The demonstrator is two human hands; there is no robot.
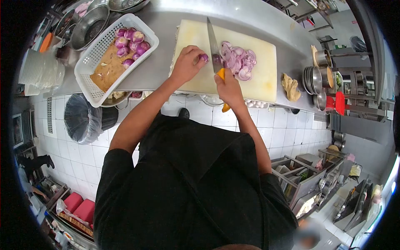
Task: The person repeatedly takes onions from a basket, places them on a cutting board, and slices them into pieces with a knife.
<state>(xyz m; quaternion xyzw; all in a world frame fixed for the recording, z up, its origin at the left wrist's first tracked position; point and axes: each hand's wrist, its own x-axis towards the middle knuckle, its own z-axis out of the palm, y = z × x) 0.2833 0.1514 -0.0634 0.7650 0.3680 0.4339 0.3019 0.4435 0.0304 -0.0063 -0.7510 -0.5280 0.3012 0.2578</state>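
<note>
Left hand (pixel 186 63) fingers pinch an onion piece (pixel 203 58) on the cutting board (pixel 266 79); right hand (pixel 228 87) fingers wrap the knife (pixel 214 43) just beside it, sliced onions (pixel 238 61) beyond.

Your knife (pixel 214 43): bright polished steel blade, glossy orange plastic handle. Cutting board (pixel 258 79) matt cream plastic. Left, perforated white plastic basket (pixel 89 62). Counter (pixel 162 62) brushed stainless; far-left bowls (pixel 89 27) dull metal.

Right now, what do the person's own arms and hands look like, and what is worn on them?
Both arms are bare from the short black sleeves down. The left hand and right hand wear no gloves; no watch, ring or band shows. The black top is plain, with no marking that I can see.
</note>
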